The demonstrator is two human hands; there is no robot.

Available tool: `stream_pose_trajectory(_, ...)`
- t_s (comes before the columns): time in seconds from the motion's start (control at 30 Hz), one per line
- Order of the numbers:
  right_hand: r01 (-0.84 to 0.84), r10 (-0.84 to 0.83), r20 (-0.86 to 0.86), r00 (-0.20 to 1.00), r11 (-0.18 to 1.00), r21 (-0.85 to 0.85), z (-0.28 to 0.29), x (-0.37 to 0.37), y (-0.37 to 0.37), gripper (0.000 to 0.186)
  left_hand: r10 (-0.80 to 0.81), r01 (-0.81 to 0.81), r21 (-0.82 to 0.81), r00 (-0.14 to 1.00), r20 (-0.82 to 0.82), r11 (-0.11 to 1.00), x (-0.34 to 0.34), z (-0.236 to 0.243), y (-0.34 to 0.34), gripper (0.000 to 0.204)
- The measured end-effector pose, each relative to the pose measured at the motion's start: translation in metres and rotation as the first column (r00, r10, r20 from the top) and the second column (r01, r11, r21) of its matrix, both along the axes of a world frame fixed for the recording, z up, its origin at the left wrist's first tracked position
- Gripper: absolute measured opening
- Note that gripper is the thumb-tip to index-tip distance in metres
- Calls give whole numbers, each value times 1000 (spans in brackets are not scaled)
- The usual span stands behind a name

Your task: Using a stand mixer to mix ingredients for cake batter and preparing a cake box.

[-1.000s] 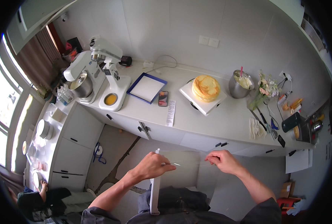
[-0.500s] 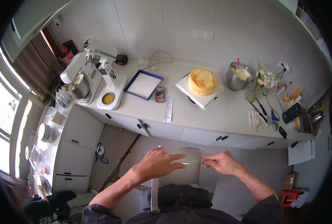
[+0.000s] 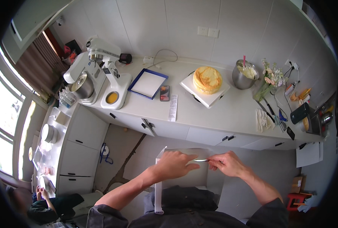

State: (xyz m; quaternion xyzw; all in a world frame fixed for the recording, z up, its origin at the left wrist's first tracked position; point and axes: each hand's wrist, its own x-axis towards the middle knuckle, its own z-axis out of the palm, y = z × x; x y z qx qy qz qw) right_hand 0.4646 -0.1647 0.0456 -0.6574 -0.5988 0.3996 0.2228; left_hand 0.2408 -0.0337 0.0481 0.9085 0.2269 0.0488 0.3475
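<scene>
My right hand (image 3: 227, 164) is closed in a pinch on a thin, shiny strip of clear plastic (image 3: 202, 160). Opposite it, my left hand (image 3: 174, 165) has thumb and forefinger stretched out and apart, close to the strip's left end; its other fingers are partly hidden. Below and behind both hands stands a see-through box-like piece (image 3: 178, 181) with a white edge strip on its left side, in front of my body. Whether the shiny strip belongs to this piece, I cannot tell.
Ahead, the counter (image 3: 222, 117) holds a round golden cake (image 3: 207, 79) on a white square board, a steel bowl (image 3: 245, 76) of cream, a vase of flowers (image 3: 269, 79), a blue-rimmed tray (image 3: 148, 83) and two stand mixers (image 3: 110, 76). Another person (image 3: 51, 207) works at lower left.
The left hand has shifted slightly right and flattened over the clear piece. Between the hands, a broad clear surface showed before; now a narrow shiny strip shows. The view has tilted slightly.
</scene>
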Motion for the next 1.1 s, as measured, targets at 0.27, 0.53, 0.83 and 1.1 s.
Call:
stream_pose_trajectory(0.27,90,-93,-186,978,996,-26,-1,47,2,28,-7,7,22,1000,-2,1000,10,17,2,24)
stream_pose_trajectory(0.53,-139,212,-156,965,914,382,12,67,21,36,-108,135,-151,978,176,979,-28,64,65,13)
stream_pose_trajectory(0.83,391,-356,-209,911,906,163,-25,48,31,30,-184,120,329,968,172,937,-61,95,14,16)
stream_pose_trajectory(1.1,435,-307,-357,882,821,370,-62,57,95,42,-232,141,504,965,122,852,-73,83,-20,14)
